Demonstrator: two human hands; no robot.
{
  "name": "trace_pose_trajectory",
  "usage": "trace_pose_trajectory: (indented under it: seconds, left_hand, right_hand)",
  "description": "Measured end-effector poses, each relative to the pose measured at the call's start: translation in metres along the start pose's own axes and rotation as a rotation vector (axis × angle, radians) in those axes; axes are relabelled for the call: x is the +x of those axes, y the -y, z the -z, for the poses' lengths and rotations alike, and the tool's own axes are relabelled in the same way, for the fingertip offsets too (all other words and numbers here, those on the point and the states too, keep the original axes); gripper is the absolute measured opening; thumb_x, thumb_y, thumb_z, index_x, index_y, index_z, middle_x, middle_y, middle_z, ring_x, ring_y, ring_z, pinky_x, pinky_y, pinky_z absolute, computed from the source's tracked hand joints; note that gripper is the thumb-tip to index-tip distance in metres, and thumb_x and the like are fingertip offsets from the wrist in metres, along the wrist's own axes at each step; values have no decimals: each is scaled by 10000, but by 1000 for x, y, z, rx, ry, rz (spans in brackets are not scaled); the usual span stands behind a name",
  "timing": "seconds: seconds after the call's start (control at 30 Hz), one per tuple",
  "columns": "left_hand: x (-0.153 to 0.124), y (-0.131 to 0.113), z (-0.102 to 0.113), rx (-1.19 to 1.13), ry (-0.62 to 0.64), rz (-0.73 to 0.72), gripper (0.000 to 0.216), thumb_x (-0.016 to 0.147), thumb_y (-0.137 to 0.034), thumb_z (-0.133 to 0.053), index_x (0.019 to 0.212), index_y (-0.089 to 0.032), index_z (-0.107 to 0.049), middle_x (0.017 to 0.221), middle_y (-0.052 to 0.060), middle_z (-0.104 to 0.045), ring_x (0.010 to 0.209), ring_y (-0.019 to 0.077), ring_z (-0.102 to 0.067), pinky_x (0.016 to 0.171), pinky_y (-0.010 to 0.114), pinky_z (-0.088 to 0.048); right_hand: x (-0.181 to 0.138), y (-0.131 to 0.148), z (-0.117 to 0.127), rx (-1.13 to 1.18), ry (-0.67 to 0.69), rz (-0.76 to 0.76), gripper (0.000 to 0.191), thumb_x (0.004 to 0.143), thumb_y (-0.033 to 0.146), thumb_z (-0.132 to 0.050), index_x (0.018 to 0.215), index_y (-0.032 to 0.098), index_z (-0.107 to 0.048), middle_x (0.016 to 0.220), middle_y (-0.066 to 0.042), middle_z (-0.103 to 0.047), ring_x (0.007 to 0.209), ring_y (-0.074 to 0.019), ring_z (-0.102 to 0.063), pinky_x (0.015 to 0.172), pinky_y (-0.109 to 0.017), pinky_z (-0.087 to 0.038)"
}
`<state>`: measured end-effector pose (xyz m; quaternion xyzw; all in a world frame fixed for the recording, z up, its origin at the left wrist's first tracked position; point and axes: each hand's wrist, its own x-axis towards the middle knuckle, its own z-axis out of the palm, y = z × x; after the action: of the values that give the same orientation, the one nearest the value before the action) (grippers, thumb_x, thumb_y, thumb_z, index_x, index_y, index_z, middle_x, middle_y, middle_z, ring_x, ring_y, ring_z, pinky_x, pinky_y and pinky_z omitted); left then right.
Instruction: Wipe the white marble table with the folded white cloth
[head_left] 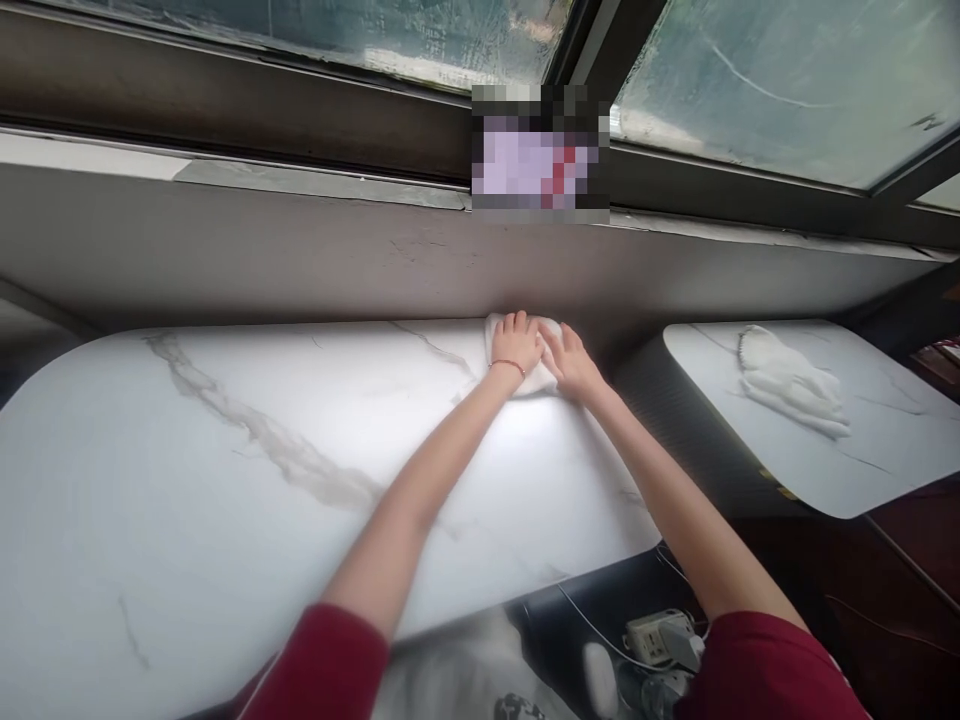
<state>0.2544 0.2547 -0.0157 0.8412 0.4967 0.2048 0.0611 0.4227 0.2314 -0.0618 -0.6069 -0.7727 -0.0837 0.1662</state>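
A white cloth (537,384) lies bunched on the white marbled tabletop (315,410), against its far edge by the wall. My left hand (517,342), with a thin red bracelet at the wrist, holds the cloth from above, fingers pointing to the wall. Close beside it, my right hand (571,364) grips the cloth's right side, its thumb reaching toward the left hand. Both palms face down, so part of the cloth is hidden under them.
To the right, across a dark gap, a second marbled table (885,440) carries another crumpled white cloth (791,385). A power strip (660,638) with plugs and cables is below the near edge. Behind the table rise a wall (322,250) and framed windows (780,90).
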Motion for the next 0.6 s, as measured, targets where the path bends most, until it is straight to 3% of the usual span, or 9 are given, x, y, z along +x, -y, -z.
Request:
trace_pose_trajectory:
  seconds: [0.2, 0.6]
  left_hand:
    - [10, 26, 6, 9, -24, 18, 376, 1033, -252, -386, 1330, -156, -594, 1390, 142, -567, 1264, 287, -504, 1070, 401, -394]
    - [1, 25, 14, 49, -24, 45, 409, 1024, -263, -378, 1365, -166, -584, 1425, 153, -546, 1283, 316, -487, 1076, 440, -368]
  right_hand:
    - [32, 16, -15, -7, -33, -54, 609, 1008, 459, -289, 1517, 151, -418, 1427, -214, -470, 1326, -378, -452, 1112, -570, -396]
    - [32, 22, -20, 59, -88, -74, 584, 1002, 450, -347, 1506, 179, -463, 1446, -184, -466, 1355, -360, -441, 1145, -548, -377]
